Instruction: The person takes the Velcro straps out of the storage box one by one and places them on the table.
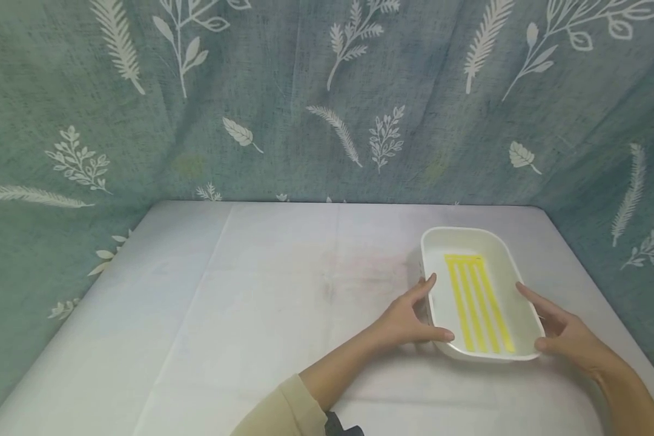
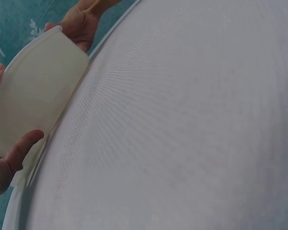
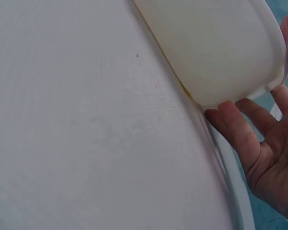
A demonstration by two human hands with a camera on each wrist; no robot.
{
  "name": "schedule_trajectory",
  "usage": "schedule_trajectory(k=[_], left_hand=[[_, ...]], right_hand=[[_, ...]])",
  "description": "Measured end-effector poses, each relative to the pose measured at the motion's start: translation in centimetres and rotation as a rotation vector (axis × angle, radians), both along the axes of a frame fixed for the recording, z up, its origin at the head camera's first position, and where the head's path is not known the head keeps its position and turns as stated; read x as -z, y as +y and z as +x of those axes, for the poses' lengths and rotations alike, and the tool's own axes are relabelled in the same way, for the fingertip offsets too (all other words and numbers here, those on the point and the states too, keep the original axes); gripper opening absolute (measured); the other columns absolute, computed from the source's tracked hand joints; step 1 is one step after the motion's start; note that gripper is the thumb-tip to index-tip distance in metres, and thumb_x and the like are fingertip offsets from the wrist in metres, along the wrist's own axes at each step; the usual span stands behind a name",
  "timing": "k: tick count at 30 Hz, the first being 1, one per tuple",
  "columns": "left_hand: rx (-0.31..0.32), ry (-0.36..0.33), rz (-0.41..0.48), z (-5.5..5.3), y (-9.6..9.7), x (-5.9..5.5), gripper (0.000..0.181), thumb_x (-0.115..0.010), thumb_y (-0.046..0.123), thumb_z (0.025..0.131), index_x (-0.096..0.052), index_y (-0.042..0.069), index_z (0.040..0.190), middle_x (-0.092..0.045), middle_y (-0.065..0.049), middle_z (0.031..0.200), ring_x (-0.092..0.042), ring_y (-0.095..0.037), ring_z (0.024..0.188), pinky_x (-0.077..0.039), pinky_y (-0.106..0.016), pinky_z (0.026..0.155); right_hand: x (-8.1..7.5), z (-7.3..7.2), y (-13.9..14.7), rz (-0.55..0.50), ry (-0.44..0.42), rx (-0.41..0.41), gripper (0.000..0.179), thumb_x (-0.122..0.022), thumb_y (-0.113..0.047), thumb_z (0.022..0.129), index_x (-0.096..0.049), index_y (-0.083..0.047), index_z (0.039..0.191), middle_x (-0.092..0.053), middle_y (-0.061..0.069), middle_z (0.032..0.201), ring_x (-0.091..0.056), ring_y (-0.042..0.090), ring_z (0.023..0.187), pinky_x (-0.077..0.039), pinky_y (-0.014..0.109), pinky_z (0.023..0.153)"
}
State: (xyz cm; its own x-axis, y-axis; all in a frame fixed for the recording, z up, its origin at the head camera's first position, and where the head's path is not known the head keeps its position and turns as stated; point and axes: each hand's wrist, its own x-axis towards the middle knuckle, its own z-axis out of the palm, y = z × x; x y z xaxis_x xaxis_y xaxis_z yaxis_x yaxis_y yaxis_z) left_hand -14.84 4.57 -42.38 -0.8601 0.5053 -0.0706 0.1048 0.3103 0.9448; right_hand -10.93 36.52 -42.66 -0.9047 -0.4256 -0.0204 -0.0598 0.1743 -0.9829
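Observation:
A white rectangular plastic tray (image 1: 504,266) with rounded corners lies at the right of the table, with yellow stripes (image 1: 479,303) on its inner floor. My left hand (image 1: 406,318) grips its left side near the front corner, thumb over the front rim. On the opposite side, my right hand (image 1: 574,339) holds the right rim, its thumb at the front right corner. The right wrist view shows fingers (image 3: 240,132) bent against the tray's outer wall. Whether the tray's base rests fully on the table cannot be told.
A white cloth (image 1: 261,290) with faint creases and pinkish stains covers the table. Behind and at both sides hangs a blue-green curtain (image 1: 283,91) with white leaf prints. A dark object (image 1: 340,424) shows by the left sleeve at the bottom edge.

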Motion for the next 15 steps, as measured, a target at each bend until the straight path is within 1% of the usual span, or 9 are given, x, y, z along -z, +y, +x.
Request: schedule_trajectory(k=[2,9,11,15], left_hand=[[-0.001,0.001,0.003,0.0,-0.1,0.1,0.102,-0.087,0.029,0.067,-0.026,0.036,0.148,-0.019,-0.002,0.156,-0.017,-0.015,0.144,-0.019,-0.037,0.116],[0.001,0.002,0.005,-0.3,-0.6,0.3,0.101,-0.086,0.029,0.067,-0.026,0.036,0.148,-0.018,-0.004,0.157,-0.016,-0.016,0.144,-0.018,-0.039,0.116],[-0.001,0.0,0.006,-0.3,-0.8,0.3,0.101,-0.086,0.029,0.067,-0.026,0.036,0.148,-0.018,-0.004,0.157,-0.016,-0.016,0.144,-0.017,-0.04,0.116],[-0.001,0.009,0.008,-0.4,-1.3,0.3,0.101,-0.086,0.029,0.068,-0.026,0.033,0.149,-0.02,-0.001,0.156,-0.017,-0.014,0.144,-0.017,-0.039,0.116]], right_hand=[[0.0,-0.1,-0.2,0.021,-0.002,0.011,0.084,-0.068,-0.019,0.088,-0.014,-0.02,0.153,-0.028,-0.029,0.14,-0.046,-0.009,0.118,-0.049,0.019,0.086],[-0.1,-0.2,-0.9,0.109,-0.012,0.095,0.086,-0.072,-0.023,0.085,-0.019,-0.024,0.152,-0.025,-0.027,0.142,-0.044,-0.015,0.114,-0.046,0.016,0.085],[0.0,-0.2,-1.1,0.11,-0.004,0.093,0.086,-0.072,-0.022,0.085,-0.019,-0.024,0.152,-0.023,-0.025,0.145,-0.043,-0.016,0.115,-0.045,0.015,0.086],[0.0,-0.4,-1.6,0.09,0.015,0.076,0.085,-0.072,-0.021,0.085,-0.019,-0.023,0.152,-0.023,-0.022,0.147,-0.042,-0.015,0.117,-0.045,0.014,0.087]])
